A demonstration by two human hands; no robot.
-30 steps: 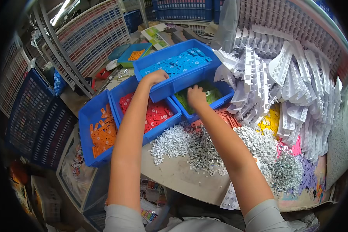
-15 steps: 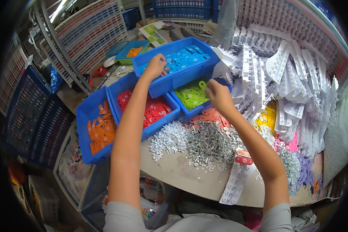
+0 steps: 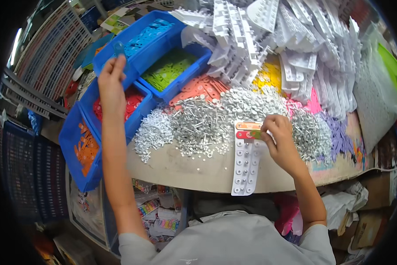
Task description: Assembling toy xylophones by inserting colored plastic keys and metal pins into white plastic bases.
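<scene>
My left hand (image 3: 112, 81), raised over the blue bins, pinches a flat blue plastic strip (image 3: 119, 47) that points upward, blurred by motion. My right hand (image 3: 279, 138) holds a green strip (image 3: 255, 134) between thumb and fingers at the upper end of a white plastic base (image 3: 244, 170). That base lies near the table's front edge, with rows of round studs and metal pins. An orange strip (image 3: 248, 126) lies across its top, with a red strip (image 3: 241, 135) just below. The green strip overlaps the red one; whether it touches is hidden.
Blue bins hold blue strips (image 3: 149, 35), green strips (image 3: 170, 70), red strips (image 3: 134, 104) and orange strips (image 3: 86, 152). Heaps of metal pins (image 3: 200, 126) and white washers (image 3: 251, 105) cover the mid-table. White bases (image 3: 238, 39) are piled behind; purple strips (image 3: 337, 134) lie right.
My right hand has come from the green bin to the white base with a green strip. My left hand has lifted from the blue bin with a blue strip. The view has shifted.
</scene>
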